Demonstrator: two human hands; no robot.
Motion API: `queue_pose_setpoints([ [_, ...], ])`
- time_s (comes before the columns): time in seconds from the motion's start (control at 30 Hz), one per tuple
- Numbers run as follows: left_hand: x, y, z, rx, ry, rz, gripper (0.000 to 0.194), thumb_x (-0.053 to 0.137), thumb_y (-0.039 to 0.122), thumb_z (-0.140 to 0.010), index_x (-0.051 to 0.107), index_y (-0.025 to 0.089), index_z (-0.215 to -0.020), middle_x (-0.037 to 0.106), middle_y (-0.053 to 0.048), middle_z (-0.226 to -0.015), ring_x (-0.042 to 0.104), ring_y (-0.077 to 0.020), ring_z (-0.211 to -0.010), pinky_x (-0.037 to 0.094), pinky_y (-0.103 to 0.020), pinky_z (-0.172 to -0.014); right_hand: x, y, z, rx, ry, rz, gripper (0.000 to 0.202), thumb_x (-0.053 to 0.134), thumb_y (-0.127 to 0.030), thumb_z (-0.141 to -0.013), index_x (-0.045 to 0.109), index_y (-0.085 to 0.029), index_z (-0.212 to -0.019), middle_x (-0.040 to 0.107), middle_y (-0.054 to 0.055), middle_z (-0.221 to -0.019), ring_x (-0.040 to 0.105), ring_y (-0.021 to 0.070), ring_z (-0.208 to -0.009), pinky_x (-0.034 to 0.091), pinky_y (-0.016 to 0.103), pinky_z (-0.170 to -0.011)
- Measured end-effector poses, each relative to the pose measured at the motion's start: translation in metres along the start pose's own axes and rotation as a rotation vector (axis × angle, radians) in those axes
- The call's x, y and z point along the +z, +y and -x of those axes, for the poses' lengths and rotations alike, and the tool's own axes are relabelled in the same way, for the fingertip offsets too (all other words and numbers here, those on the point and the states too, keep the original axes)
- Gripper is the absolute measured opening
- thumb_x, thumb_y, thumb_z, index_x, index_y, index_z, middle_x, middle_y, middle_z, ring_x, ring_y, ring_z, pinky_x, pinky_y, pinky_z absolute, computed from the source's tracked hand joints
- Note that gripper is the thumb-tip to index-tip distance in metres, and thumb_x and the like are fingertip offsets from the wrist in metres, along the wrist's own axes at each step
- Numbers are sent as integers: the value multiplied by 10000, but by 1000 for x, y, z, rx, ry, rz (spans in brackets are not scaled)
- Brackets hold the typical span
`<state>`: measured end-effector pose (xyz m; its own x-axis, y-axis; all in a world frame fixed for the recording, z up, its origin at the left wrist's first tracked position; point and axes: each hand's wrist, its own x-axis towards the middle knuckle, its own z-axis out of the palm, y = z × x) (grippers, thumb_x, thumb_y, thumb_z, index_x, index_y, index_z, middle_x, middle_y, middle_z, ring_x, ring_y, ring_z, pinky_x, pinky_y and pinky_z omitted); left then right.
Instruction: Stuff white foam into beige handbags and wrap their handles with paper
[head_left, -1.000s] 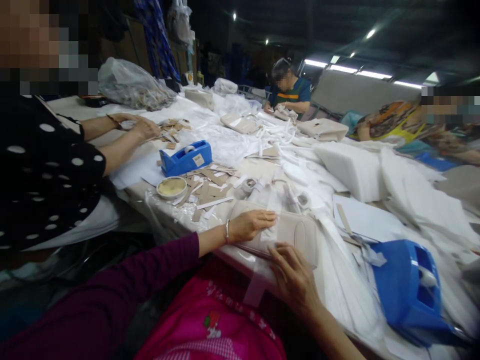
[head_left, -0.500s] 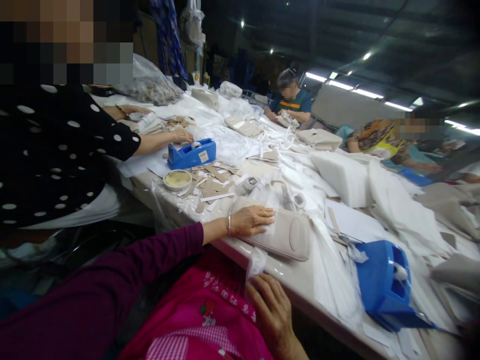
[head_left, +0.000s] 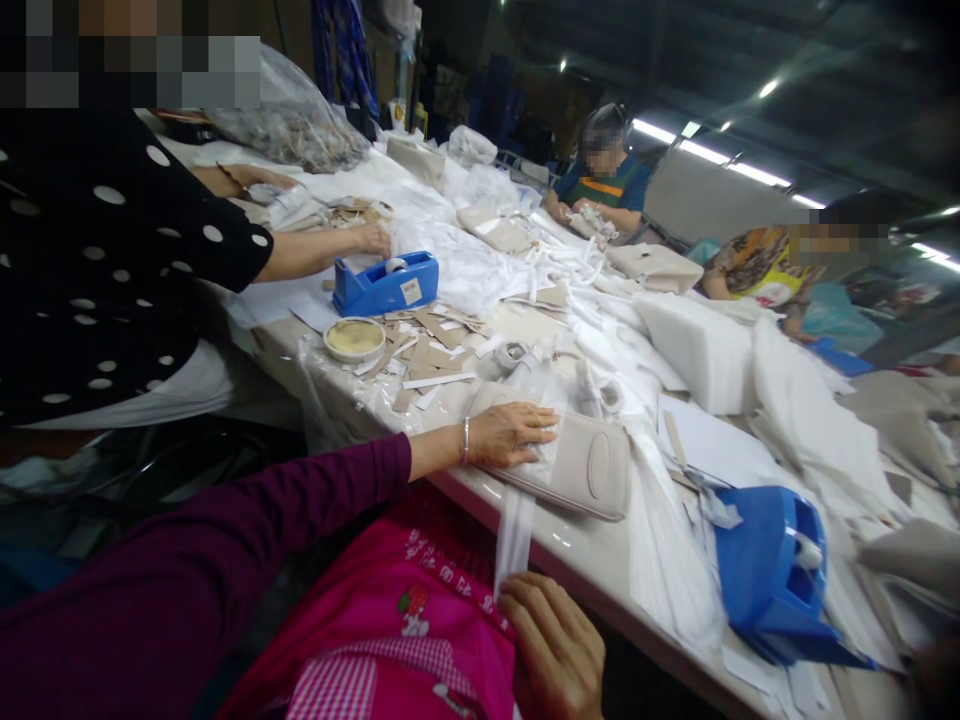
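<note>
A beige bag [head_left: 592, 465] with an oval loop lies flat at the table's near edge. My left hand [head_left: 514, 433] rests on its left part, fingers stretched out over thin translucent wrapping. From under the bag a white translucent strip [head_left: 514, 530] hangs over the edge. My right hand [head_left: 551, 640] is below the edge, in front of the pink apron, with its fingers closed on the lower end of that strip.
A blue tape dispenser [head_left: 772, 570] stands at the right, another [head_left: 386, 285] at the back left. Near the latter are a round tin [head_left: 355, 341] and cardboard strips [head_left: 431, 350]. Co-workers [head_left: 604, 180] sit across; a person in polka dots [head_left: 112, 270] reaches in from the left.
The strip is now stretched straighter and flatter between the bag and my right hand, which has moved slightly down. My left hand stays on the bag. The view has shifted slightly.
</note>
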<state>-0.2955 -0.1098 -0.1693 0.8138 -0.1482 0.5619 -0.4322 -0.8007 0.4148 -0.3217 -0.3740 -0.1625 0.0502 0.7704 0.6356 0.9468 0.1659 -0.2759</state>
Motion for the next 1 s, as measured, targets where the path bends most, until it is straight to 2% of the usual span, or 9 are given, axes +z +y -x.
queue_pose_setpoints([
  [0.2, 2, -2, 2, 31, 3, -59, 380, 642, 224, -812, 619, 143, -1183, 535, -164, -1349, 446, -274, -1302, 321, -418, -1108, -15, 8, -27, 157, 21, -158, 268, 421, -24, -871, 589, -215, -956, 667, 66, -872, 641, 177, -841, 538, 316, -763],
  [0.33, 0, 0, 2, 34, -42, -140, 386, 606, 256, -845, 602, 119, -1206, 512, -166, -1371, 413, -259, -1326, 299, -410, -1126, -26, 20, -51, 140, 18, -141, 345, 456, 9, -853, 593, -195, -1096, 651, 61, -883, 628, 164, -860, 523, 283, -744],
  [0.5, 1, -1, 3, 22, -82, -198, 413, 570, 290, -869, 575, 123, -1246, 494, -153, -1391, 389, -247, -1343, 284, -406, -1136, -45, 28, -80, 153, -53, -70, 209, 527, -19, -843, 646, -186, -883, 614, 27, -787, 589, 126, -741, 465, 233, -655],
  [0.6, 0, -1, 2, 11, -85, -193, 418, 549, 296, -877, 563, 120, -1255, 482, -151, -1402, 381, -242, -1348, 278, -402, -1142, -51, 46, -107, 186, -34, 8, 161, 560, -87, -856, 669, -203, -832, 616, 2, -754, 581, 112, -706, 437, 226, -645],
  [0.67, -1, 1, 3, 15, -76, -175, 387, 539, 267, -869, 579, 117, -1224, 488, -148, -1396, 384, -241, -1344, 284, -393, -1143, -48, 70, -127, 241, -6, 42, 124, 594, -155, -850, 679, -212, -779, 611, -10, -729, 574, 114, -689, 425, 234, -646],
  [0.77, -6, 5, 5, 35, -58, -122, 311, 519, 170, -833, 619, 143, -1126, 552, -112, -1333, 423, -223, -1310, 303, -370, -1140, -33, 114, -150, 367, -4, 54, 118, 641, -223, -803, 659, -207, -687, 580, -27, -667, 537, 117, -626, 402, 249, -625],
  [0.9, -14, 11, 13, 19, -17, -44, 265, 478, 103, -828, 619, 137, -1050, 638, -108, -1173, 516, -196, -1199, 351, -333, -1109, -7, 161, -161, 452, -151, 43, 137, 607, -213, -778, 629, -200, -644, 580, -26, -657, 537, 128, -617, 387, 256, -626],
  [1.0, -17, 15, 16, -29, 0, -27, 269, 461, 99, -845, 589, 138, -1079, 633, -115, -1153, 525, -196, -1168, 382, -332, -1078, 6, 176, -160, 469, -245, 83, 127, 582, -195, -774, 619, -202, -653, 607, -20, -690, 554, 137, -641, 370, 257, -628],
])
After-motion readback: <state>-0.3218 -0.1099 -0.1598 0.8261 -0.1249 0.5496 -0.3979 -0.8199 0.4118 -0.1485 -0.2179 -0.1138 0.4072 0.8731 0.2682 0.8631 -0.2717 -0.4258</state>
